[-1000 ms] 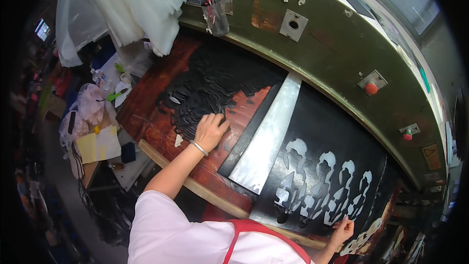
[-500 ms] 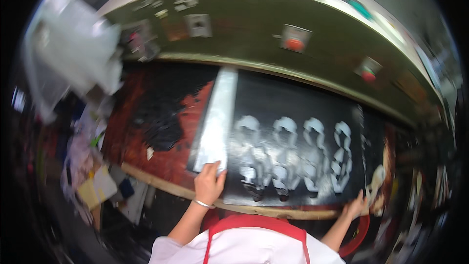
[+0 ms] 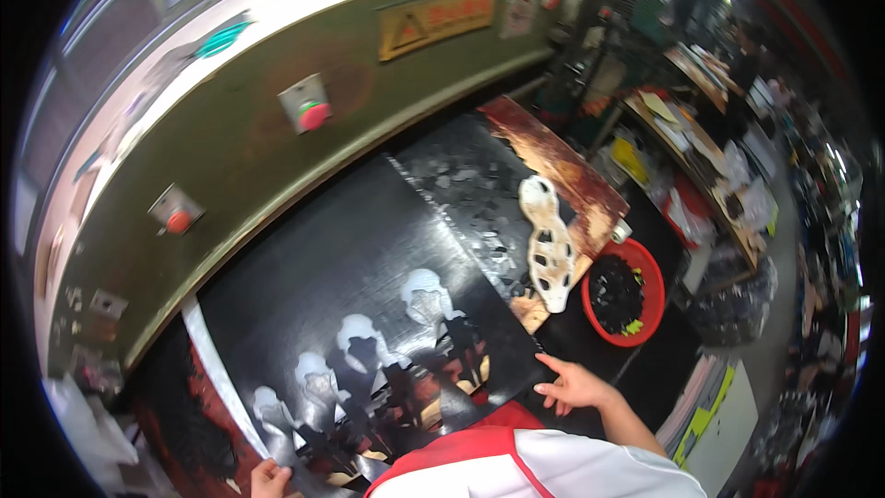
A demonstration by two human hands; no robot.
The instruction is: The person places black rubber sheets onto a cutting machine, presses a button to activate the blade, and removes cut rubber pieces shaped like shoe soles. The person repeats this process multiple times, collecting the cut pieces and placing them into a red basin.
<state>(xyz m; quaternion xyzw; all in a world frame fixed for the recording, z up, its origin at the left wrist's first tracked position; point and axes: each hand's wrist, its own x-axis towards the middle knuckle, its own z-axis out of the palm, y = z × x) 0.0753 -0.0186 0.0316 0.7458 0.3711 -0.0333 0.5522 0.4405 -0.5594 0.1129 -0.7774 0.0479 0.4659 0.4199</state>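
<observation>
A broad black sheet (image 3: 341, 249) lies across the work surface, with several shoe-like cut-outs (image 3: 429, 300) in a row along its near side. A pale strip (image 3: 217, 369) runs down its left edge. At the lower left, my left hand (image 3: 270, 478) is closed on the sheet's near left corner, partly cut off by the picture's edge. My right hand (image 3: 581, 389) is beside the near right corner, index finger stretched out and thumb apart, with nothing seen in it. A white, elongated piece with several holes (image 3: 551, 258) lies right of the sheet.
A green machine beam (image 3: 230, 148) with red buttons crosses behind the sheet. Black scraps (image 3: 461, 175) cover the board on the right. A red basin (image 3: 659, 295) of black and yellow-green offcuts stands near my right arm. Stacked sheets (image 3: 705, 415) are at the lower right.
The view has swung to the right. The black sheet has come nearer to my body, its cut-outs now close to my apron. My right hand now has its index finger stretched out.
</observation>
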